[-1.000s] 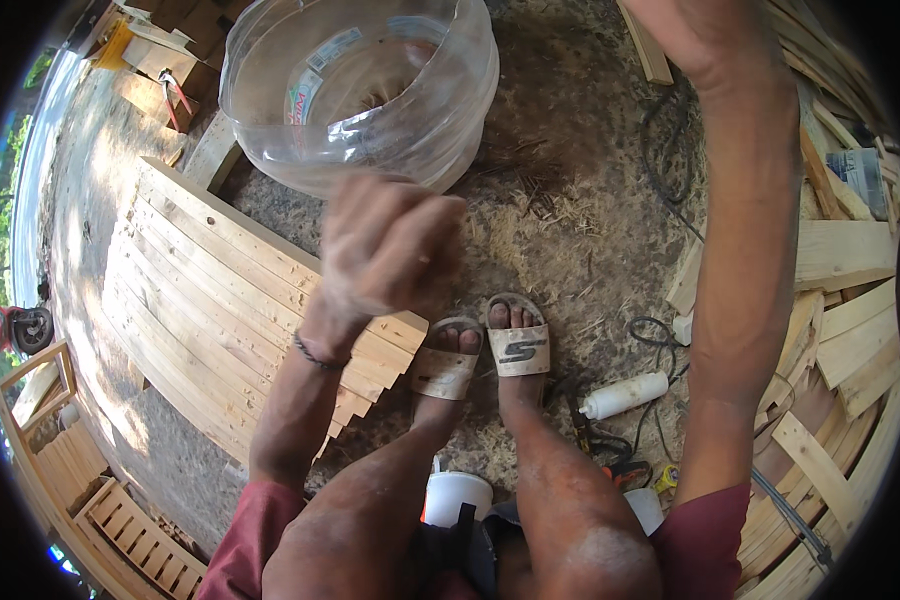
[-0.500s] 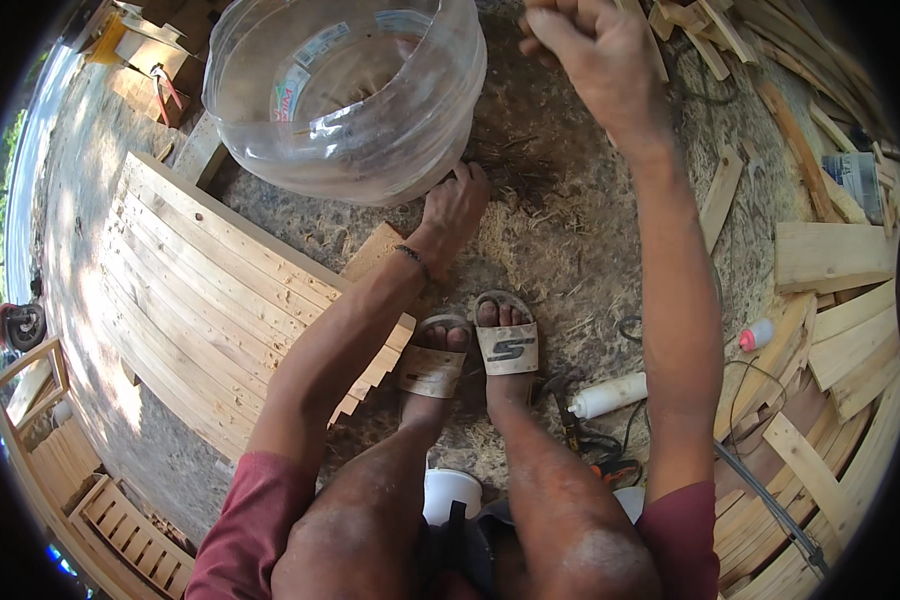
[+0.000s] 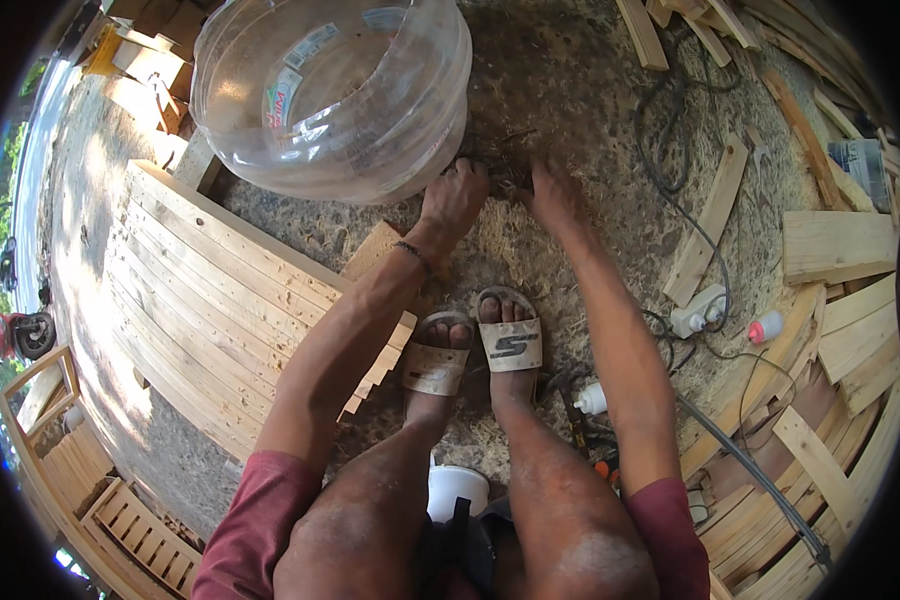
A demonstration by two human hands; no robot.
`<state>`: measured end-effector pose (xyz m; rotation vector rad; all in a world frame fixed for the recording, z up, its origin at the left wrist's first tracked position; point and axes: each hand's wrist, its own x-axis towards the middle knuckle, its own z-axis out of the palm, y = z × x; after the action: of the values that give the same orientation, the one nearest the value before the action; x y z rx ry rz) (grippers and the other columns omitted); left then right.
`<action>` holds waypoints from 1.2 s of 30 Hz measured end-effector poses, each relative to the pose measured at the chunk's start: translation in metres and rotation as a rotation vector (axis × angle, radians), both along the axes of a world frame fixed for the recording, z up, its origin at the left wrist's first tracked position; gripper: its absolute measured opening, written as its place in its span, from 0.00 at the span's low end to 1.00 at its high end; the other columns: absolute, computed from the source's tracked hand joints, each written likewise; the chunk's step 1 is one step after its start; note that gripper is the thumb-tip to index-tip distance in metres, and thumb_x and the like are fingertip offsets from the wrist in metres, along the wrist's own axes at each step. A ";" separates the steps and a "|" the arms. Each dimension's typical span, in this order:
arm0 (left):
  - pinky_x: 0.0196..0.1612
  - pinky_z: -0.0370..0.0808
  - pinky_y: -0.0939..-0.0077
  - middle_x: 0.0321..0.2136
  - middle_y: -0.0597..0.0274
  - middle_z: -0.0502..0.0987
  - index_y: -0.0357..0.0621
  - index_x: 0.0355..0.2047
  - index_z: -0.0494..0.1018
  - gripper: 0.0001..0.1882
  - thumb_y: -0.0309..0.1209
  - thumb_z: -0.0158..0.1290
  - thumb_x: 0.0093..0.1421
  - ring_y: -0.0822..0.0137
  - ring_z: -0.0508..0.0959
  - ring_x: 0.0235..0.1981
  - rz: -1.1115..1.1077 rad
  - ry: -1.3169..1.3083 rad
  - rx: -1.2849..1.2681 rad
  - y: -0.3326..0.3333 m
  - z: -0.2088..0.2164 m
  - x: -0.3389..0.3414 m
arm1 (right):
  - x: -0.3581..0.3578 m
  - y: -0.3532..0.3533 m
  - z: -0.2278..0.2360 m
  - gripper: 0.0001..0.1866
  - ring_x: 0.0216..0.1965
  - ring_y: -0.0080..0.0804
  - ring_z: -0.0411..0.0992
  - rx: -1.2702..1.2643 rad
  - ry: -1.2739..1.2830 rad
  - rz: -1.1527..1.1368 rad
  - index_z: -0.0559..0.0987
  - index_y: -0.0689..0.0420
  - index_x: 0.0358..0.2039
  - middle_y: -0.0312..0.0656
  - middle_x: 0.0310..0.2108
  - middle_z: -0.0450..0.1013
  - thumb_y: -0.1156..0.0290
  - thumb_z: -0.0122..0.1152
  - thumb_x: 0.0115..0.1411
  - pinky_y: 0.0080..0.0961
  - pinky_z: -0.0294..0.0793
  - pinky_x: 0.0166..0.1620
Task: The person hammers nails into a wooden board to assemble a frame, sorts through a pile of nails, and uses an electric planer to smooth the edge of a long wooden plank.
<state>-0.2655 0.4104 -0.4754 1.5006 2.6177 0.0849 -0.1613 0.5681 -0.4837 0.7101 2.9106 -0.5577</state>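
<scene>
Earth floor (image 3: 605, 130), outdoors, strewn with wood shavings. Dark thin bits (image 3: 498, 150), one loose heap: on the floor, ahead of the feet, between and just beyond the fingertips of both hands; pieces lying at mixed angles, no single long axis readable. Left hand (image 3: 456, 195): fingers curled downward, half closed, to the heap's near left; whether it grips anything, cannot tell. Right hand (image 3: 558, 195): fingers bent inward, thumb side facing the heap, to its near right; any hold hidden. Neither hand is plainly nearer. Clear plastic tub (image 3: 335, 105), one: just beside the left hand, forward and to its left. Pale planks (image 3: 220, 290), side by side: left of the left forearm. Wooden strip (image 3: 708, 225), one: well right of the right hand.
</scene>
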 end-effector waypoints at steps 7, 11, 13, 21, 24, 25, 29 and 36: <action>0.32 0.79 0.61 0.35 0.46 0.75 0.36 0.40 0.68 0.11 0.24 0.53 0.56 0.53 0.83 0.33 0.032 -0.055 0.006 -0.001 0.002 0.003 | 0.012 -0.002 -0.016 0.25 0.46 0.52 0.74 0.095 0.144 0.062 0.72 0.63 0.53 0.53 0.44 0.72 0.70 0.66 0.55 0.43 0.76 0.46; 0.33 0.79 0.58 0.34 0.47 0.75 0.40 0.35 0.72 0.06 0.26 0.52 0.56 0.51 0.82 0.31 0.004 -0.047 0.070 -0.011 0.000 0.002 | 0.010 -0.016 -0.014 0.20 0.43 0.53 0.75 0.139 0.160 0.058 0.73 0.64 0.47 0.54 0.42 0.72 0.74 0.63 0.54 0.43 0.77 0.43; 0.36 0.79 0.57 0.36 0.49 0.74 0.41 0.33 0.73 0.05 0.26 0.53 0.55 0.51 0.81 0.36 0.038 -0.096 0.058 -0.007 0.004 0.007 | 0.012 -0.019 -0.017 0.18 0.42 0.55 0.75 0.119 0.159 0.009 0.74 0.65 0.45 0.55 0.41 0.72 0.76 0.61 0.54 0.45 0.77 0.42; 0.49 0.74 0.60 0.41 0.54 0.72 0.43 0.38 0.75 0.11 0.26 0.54 0.52 0.55 0.74 0.50 -0.139 -0.009 0.449 -0.007 -0.016 0.004 | 0.006 -0.023 -0.007 0.14 0.42 0.54 0.75 -0.085 0.107 -0.064 0.75 0.65 0.44 0.57 0.41 0.73 0.75 0.57 0.57 0.44 0.76 0.45; 0.48 0.75 0.61 0.38 0.58 0.73 0.43 0.41 0.74 0.16 0.24 0.55 0.50 0.55 0.75 0.47 -0.171 -0.060 0.434 -0.002 -0.018 0.002 | 0.014 -0.006 0.002 0.14 0.41 0.47 0.76 -0.334 0.031 -0.100 0.75 0.65 0.44 0.53 0.41 0.75 0.72 0.56 0.59 0.37 0.76 0.44; 0.48 0.75 0.61 0.37 0.58 0.73 0.42 0.42 0.73 0.16 0.24 0.55 0.51 0.55 0.75 0.46 -0.188 -0.087 0.364 0.000 -0.017 0.001 | 0.020 0.000 0.004 0.14 0.42 0.44 0.76 -0.548 0.053 -0.198 0.75 0.64 0.45 0.51 0.41 0.76 0.71 0.55 0.60 0.36 0.76 0.44; 0.48 0.73 0.62 0.36 0.58 0.74 0.41 0.41 0.73 0.13 0.28 0.54 0.54 0.57 0.76 0.45 -0.224 -0.077 0.287 -0.003 -0.019 0.001 | 0.049 0.000 0.029 0.14 0.41 0.36 0.77 -1.343 0.180 -0.436 0.76 0.58 0.44 0.45 0.40 0.78 0.63 0.56 0.64 0.32 0.76 0.42; 0.47 0.75 0.62 0.36 0.55 0.72 0.42 0.39 0.73 0.11 0.27 0.54 0.55 0.55 0.76 0.44 -0.186 -0.022 0.310 -0.004 -0.025 0.012 | 0.081 -0.009 0.034 0.16 0.37 0.30 0.78 -1.779 0.346 -0.720 0.75 0.52 0.40 0.40 0.33 0.78 0.52 0.56 0.67 0.28 0.76 0.37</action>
<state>-0.2537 0.4060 -0.5003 1.8186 2.5210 0.5070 -0.0808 0.5596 -0.4500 1.1256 1.0429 -2.7276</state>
